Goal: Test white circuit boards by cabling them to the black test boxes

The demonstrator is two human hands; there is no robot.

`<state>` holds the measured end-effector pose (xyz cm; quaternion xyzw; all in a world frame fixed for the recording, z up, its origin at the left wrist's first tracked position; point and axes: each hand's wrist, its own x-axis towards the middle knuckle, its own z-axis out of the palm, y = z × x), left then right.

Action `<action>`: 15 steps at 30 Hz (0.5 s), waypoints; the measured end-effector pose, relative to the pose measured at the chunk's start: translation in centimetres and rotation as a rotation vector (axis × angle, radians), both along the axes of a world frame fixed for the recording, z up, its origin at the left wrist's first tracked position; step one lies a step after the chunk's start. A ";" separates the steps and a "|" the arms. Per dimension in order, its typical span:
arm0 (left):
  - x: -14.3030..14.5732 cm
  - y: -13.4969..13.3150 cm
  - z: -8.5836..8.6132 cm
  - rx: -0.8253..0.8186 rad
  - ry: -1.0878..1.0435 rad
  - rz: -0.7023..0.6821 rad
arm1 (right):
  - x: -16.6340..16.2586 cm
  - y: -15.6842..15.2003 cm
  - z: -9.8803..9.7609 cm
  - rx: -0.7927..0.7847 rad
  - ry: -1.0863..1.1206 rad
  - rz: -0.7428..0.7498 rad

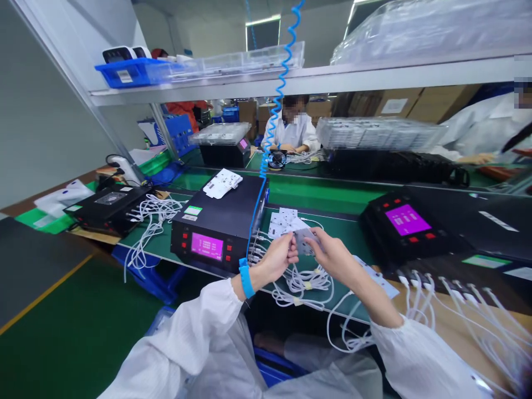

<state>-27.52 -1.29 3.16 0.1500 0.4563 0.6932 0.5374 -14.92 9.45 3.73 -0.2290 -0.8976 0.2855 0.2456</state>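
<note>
I held the small grey card [305, 241] pinched by its edges, left hand [276, 259] and right hand [332, 256] both closed on it, above the green mat [307, 194]. It looked light, thin, stiff and fragile, best held by the edges. Soft white cables [305, 280] lay beneath, beside a boxy black tester [216, 227].

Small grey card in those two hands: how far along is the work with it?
Seemingly done: several white cards lie on the black tester and on the mat beside it. In hand: the left hand and right hand pinch one small grey card above the white cables. Left: no cable visibly joins it yet.
</note>
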 end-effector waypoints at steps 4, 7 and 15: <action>0.7 0.4 0.4 0.058 0.152 0.032 | 0.9 -1.7 -0.2 0.026 0.160 -0.116; 2.1 0.4 -0.2 0.087 0.251 0.060 | 1.1 -1.3 -0.3 0.052 0.249 -0.268; 4.6 1.6 -1.6 0.047 0.658 0.044 | -0.2 2.3 -1.5 -0.500 0.951 -0.389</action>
